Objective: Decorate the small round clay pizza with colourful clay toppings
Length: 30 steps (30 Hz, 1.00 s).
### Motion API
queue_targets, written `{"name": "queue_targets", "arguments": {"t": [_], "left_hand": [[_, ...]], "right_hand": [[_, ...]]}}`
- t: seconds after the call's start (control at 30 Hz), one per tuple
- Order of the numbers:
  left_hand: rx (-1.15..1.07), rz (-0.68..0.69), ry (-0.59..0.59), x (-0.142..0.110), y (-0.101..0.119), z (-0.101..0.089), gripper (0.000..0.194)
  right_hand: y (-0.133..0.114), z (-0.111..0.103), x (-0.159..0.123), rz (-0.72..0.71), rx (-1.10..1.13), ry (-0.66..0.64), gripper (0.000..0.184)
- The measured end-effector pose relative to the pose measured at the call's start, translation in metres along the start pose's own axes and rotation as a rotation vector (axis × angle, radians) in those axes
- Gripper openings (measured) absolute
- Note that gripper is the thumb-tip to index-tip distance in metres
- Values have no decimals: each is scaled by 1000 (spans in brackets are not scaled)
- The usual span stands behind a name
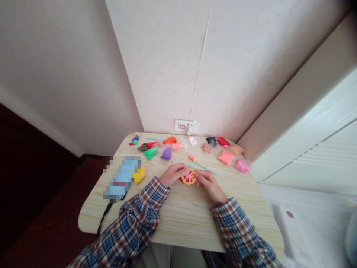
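Between both hands is a small round clay piece [189, 177] with a yellow rim and a red and pink patterned face. My left hand [174, 174] pinches its left side, and my right hand [208, 182] pinches its right edge. Just beyond the hands lie a small pink-orange clay lump [192, 158] and a thin blue-green stick [205, 168]. A yellow clay packet [139, 175] rests left of my left hand. The undersides of my fingers are hidden.
Coloured clay packets, among them green [151, 153], purple [166, 153] and coral [226, 158], lie along the back of the wooden table [189, 223]. A blurred light-blue object [122, 178] with a black strap is at left. A wall socket [186, 126] holds a plug.
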State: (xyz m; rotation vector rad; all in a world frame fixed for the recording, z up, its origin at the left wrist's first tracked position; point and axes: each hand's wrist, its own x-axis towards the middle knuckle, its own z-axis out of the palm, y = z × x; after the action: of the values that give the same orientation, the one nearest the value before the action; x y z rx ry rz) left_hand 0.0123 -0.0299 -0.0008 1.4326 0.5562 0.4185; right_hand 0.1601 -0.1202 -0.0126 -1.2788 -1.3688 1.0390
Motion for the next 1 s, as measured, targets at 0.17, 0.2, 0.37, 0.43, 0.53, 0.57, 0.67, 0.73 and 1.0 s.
{"name": "queue_targets", "arguments": {"t": [0.17,0.2,0.37,0.43,0.53,0.57,0.67,0.73,1.0], "left_hand": [[-19,-47,-64,0,-1,1,48],[-24,-46,-68,-1,-1,1,47],[-40,-23,-84,-2,-1,0,41],[-41,-19,-85,-2,-2,0,40],[-49,-20,-97,-2,-2,1,42],[-52,-24,-110,-2,-1,2,43],[-56,-29,-137,-2,-1,3,43],[-55,-26,-134,-3,0,3,42],[-42,-20,-108,-2,-2,2,40]], "right_hand": [[0,1,-1,-9,2,29,45],[0,1,-1,-10,6,24,45],[2,3,-1,18,46,24,44],[2,3,-1,10,46,34,45],[2,3,-1,-26,24,65,46],[2,3,-1,-37,16,82,46],[2,4,-3,-53,6,101,44],[1,4,-3,-52,10,85,43],[-1,4,-2,-28,-19,101,43]]}}
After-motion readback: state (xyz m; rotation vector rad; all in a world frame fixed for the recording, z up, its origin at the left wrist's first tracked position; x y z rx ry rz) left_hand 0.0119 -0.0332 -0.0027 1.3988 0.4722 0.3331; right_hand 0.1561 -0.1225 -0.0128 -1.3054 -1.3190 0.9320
